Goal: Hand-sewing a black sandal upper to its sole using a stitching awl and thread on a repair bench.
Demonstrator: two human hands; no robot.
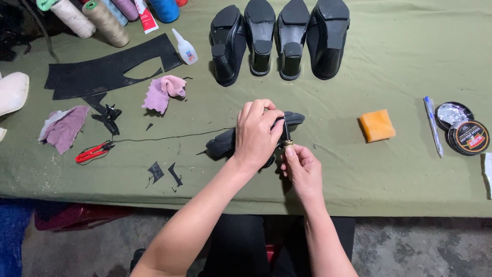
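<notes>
My left hand [257,134] grips a black shoe [223,143] lying on its side on the green cloth [400,66], fingers wrapped over its middle. Pressed against the shoe just right of my left fingers is a small tool with a brass collar [288,143], held in my right hand [303,170]. A black thread [169,137] runs left from the shoe across the cloth. Much of the shoe is hidden under my left hand.
Several black heeled shoes [279,38] stand soles-up at the back. An orange sponge [376,125], a pen [433,125] and polish tins [467,136] lie right. Left are red snips [94,152], pink rags [165,92], black leather scraps [107,69], a glue bottle [185,47] and thread cones [105,21].
</notes>
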